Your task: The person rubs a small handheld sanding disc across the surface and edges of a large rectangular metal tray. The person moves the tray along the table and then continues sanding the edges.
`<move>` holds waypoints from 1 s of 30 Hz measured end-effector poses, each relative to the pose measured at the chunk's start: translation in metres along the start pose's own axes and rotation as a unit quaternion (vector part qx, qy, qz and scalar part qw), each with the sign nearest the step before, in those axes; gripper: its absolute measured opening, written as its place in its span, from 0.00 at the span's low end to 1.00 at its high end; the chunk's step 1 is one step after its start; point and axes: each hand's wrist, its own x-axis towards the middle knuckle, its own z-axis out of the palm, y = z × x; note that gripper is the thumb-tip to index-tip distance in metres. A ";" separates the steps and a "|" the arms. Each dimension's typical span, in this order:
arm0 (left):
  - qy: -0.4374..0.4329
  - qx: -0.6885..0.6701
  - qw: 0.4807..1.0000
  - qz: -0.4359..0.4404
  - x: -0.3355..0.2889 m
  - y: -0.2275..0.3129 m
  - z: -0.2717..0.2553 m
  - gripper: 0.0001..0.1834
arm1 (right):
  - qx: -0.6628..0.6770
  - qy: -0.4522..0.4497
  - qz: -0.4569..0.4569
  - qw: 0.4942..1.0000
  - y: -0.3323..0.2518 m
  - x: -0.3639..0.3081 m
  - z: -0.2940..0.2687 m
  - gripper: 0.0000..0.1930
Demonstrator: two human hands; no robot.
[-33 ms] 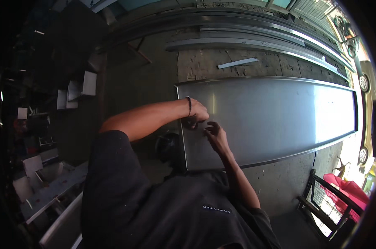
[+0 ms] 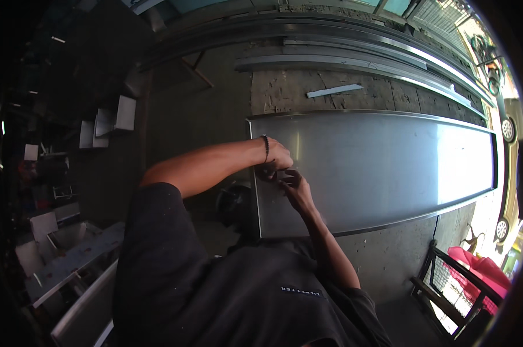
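A long shiny metal sheet (image 2: 383, 168) with folded edges lies flat in front of me. Both my hands meet at its left end, near the edge. My left hand (image 2: 280, 155), a black band around its wrist, is curled over a small dark object (image 2: 269, 172) pressed against the sheet. My right hand (image 2: 294, 184) comes in from below, and its fingertips touch the same spot. The object is too small and shadowed to tell what it is. How the right fingers grip is hidden.
Long metal channels (image 2: 354, 61) and a loose metal strip (image 2: 334, 91) lie beyond the sheet on worn boards. A dark round thing (image 2: 234, 205) sits under my left arm. Folded metal boxes (image 2: 108, 121) stand at left, a wire frame with red cloth (image 2: 475, 272) at lower right.
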 end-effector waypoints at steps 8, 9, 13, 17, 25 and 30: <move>0.202 -0.149 0.962 -0.109 -0.037 -0.006 0.040 0.20 | -0.042 -0.046 -0.062 0.996 -0.018 0.020 0.028 0.15; 0.250 -0.179 0.942 -0.135 -0.043 -0.005 0.049 0.22 | -0.043 -0.053 -0.062 0.996 -0.016 0.022 0.032 0.15; 0.658 -0.254 0.688 -0.168 -0.074 0.032 0.102 0.22 | -0.012 -0.071 -0.028 0.997 -0.035 0.034 0.038 0.14; 0.707 -0.423 0.386 -0.415 -0.043 0.057 0.224 0.22 | 0.025 -0.089 -0.006 0.996 -0.036 0.061 0.033 0.16; 0.521 -0.278 0.295 -0.751 0.000 0.081 0.318 0.29 | -0.004 -0.200 -0.012 0.980 -0.064 0.099 0.033 0.13; 0.475 -0.275 0.343 -0.762 0.006 0.090 0.316 0.34 | 0.035 -0.145 -0.010 0.989 -0.074 0.131 0.024 0.14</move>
